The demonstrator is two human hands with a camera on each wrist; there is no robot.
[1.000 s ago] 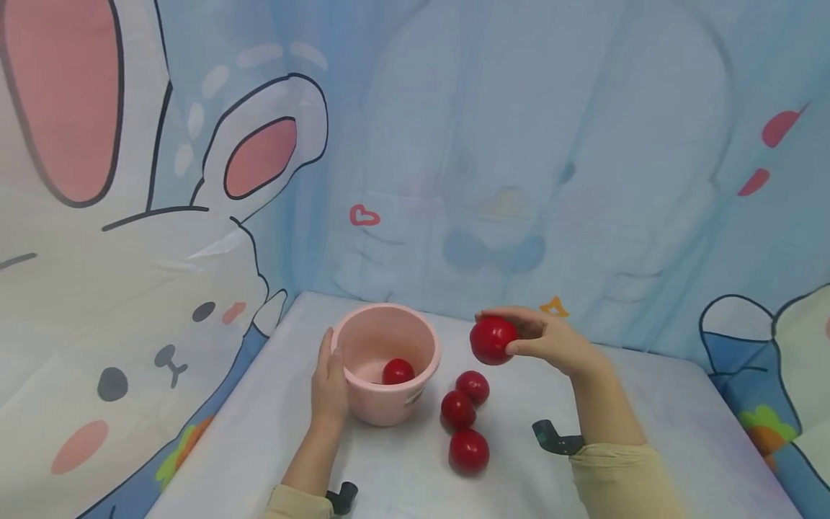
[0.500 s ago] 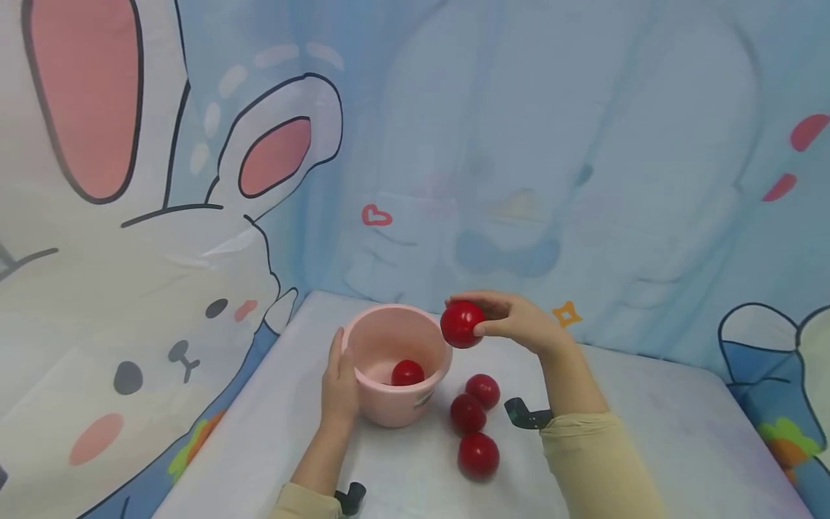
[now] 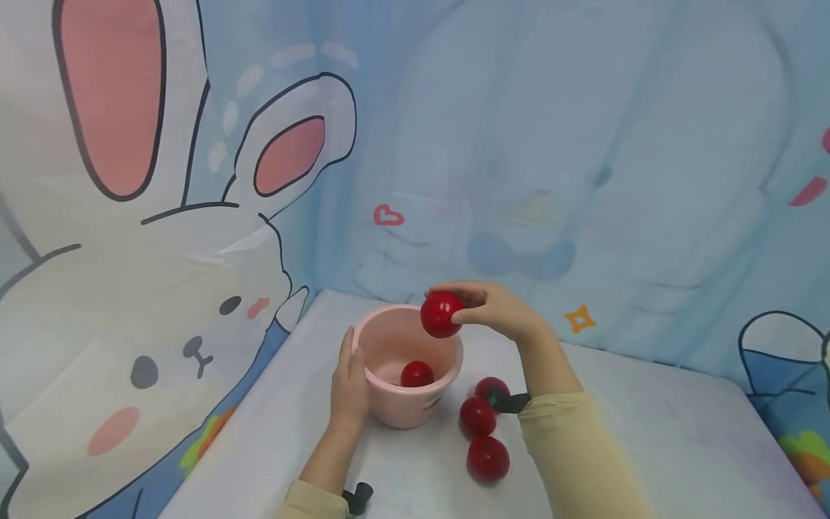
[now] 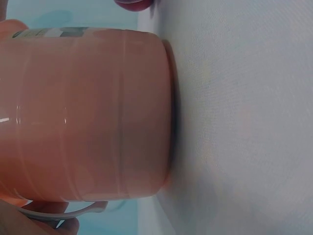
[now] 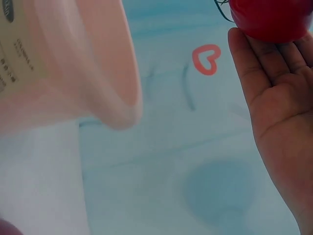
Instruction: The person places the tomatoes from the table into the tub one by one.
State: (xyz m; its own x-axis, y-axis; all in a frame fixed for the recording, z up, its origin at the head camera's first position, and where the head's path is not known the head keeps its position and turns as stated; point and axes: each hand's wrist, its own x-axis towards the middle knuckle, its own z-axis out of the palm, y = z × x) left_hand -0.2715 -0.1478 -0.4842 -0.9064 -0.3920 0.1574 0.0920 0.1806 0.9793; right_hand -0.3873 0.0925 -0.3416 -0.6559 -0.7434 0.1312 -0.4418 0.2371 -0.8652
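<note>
My left hand (image 3: 350, 391) holds the left side of a pink plastic bucket (image 3: 398, 408). In the left wrist view, fingers show beside its curved handle (image 4: 66, 214). One red tomato (image 3: 417, 374) lies inside the bucket. My right hand (image 3: 502, 311) grips another red tomato (image 3: 441, 315) between thumb and fingers, above the bucket's right rear rim. Thin green stem strands show on this tomato (image 5: 271, 17) in the right wrist view. Right of the bucket, three more tomatoes sit on the table: a front one (image 3: 488, 460), a middle one (image 3: 478, 417) and a partly hidden rear one (image 3: 491, 386).
The white table (image 3: 415, 476) ends at a blue cartoon-print cloth (image 3: 551, 158) behind it. A large printed rabbit (image 3: 188, 303) covers the cloth on the left. Dark wrist-camera mounts stick out from both sleeves, the right mount (image 3: 512, 402) passing in front of the rear tomato.
My right hand has carried its tomato leftward and slightly up, from beside the bucket to above its rim. My left hand stays on the bucket. The head view has shifted a little.
</note>
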